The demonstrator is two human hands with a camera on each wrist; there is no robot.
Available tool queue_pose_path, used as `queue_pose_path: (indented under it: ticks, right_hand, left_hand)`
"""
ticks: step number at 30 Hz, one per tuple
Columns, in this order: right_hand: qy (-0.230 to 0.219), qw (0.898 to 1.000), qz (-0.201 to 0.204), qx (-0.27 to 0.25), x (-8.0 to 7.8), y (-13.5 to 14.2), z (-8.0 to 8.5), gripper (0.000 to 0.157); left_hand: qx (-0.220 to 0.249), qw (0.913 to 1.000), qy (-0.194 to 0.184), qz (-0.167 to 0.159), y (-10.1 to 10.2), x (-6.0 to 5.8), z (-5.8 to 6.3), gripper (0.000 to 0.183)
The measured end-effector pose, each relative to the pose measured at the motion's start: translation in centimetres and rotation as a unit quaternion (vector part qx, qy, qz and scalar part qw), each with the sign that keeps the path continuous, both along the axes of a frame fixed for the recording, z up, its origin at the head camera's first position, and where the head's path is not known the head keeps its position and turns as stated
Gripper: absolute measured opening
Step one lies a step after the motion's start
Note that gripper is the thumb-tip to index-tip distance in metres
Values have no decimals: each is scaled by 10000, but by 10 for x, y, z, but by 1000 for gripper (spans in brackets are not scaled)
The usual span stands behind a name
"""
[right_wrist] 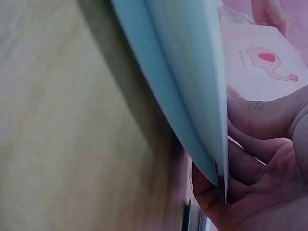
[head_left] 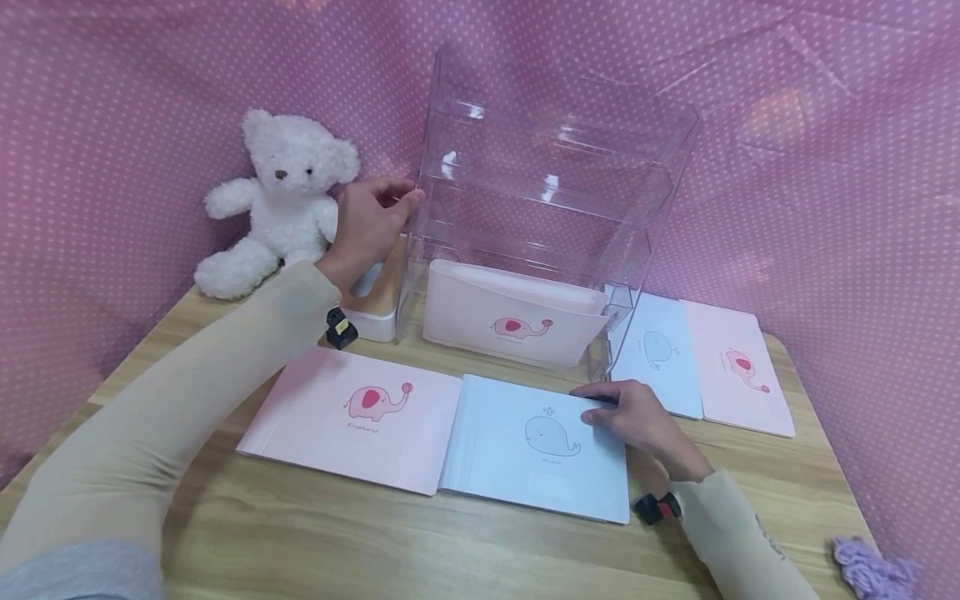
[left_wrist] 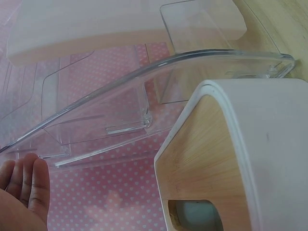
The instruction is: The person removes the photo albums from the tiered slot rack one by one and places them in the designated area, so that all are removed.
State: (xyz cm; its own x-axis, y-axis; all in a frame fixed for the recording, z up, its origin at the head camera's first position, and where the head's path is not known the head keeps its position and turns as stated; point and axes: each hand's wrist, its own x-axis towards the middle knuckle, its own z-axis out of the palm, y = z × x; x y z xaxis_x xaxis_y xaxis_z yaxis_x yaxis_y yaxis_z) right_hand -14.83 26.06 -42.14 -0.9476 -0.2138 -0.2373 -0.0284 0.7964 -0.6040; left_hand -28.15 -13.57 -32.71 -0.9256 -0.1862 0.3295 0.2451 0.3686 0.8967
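My left hand (head_left: 372, 221) pinches the left side edge of a clear acrylic rack (head_left: 551, 196). In the left wrist view, fingers (left_wrist: 38, 185) lie close along the rack's curved clear side. A pink elephant booklet (head_left: 517, 329) stands in the rack's lowest tier. My right hand (head_left: 637, 421) grips the upper right edge of a pale blue whale booklet (head_left: 551, 450) on the table. In the right wrist view, the blue booklet's (right_wrist: 187, 72) page edges are slightly parted between thumb and fingers. Another pink elephant booklet (head_left: 356, 417) lies directly to its left.
A white teddy bear (head_left: 288, 179) sits at the back left. Beside the rack stands a white box with a wooden top (head_left: 386, 287). Right of the rack lie another whale booklet (head_left: 656, 350) and another elephant booklet (head_left: 738, 367). Purple yarn (head_left: 873, 567) is at front right; dotted pink cloth (head_left: 825, 208) surrounds the table.
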Motion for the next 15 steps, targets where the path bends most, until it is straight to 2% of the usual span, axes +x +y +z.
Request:
queue_pose_path:
  ticks: [15]
  right_hand:
    - [121,9999,-56,70,5,-1,3,35]
  left_hand:
    - [-41,9999,-143,18,0,2,2,30]
